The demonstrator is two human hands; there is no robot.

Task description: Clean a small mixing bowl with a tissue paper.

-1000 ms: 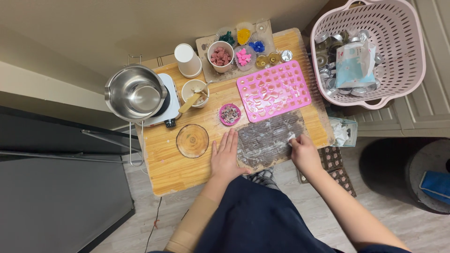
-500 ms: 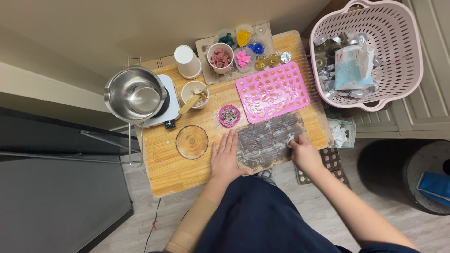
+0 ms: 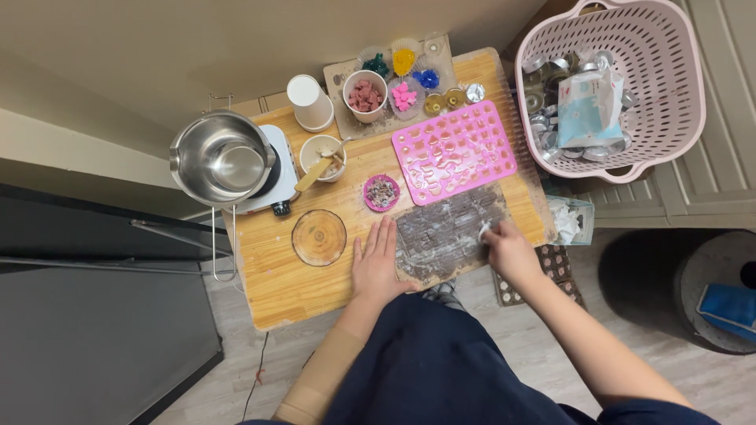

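Note:
My left hand (image 3: 376, 267) lies flat and open on the wooden table (image 3: 287, 287), its fingertips against the left edge of a grey-brown mould sheet (image 3: 445, 236). At the sheet's right edge, my right hand (image 3: 512, 252) pinches a small white piece (image 3: 484, 230) that rests on the sheet; what the piece is I cannot tell. A pink silicone mould (image 3: 453, 149) with many small cavities lies just behind the sheet. A small pink cup (image 3: 381, 192) of crumbled bits stands by its left corner.
A steel pot (image 3: 224, 160) sits on a white hotplate at the left, beside a round wooden coaster (image 3: 318, 237), a white bowl with a wooden spoon (image 3: 323, 160) and a white cup (image 3: 309, 102). Small coloured cups (image 3: 403, 61) line the back. A pink basket (image 3: 657, 118) stands at the right.
My right hand has shifted a little along the sheet's right edge. The sheet looks duller and flatter than before. My left hand has stayed put.

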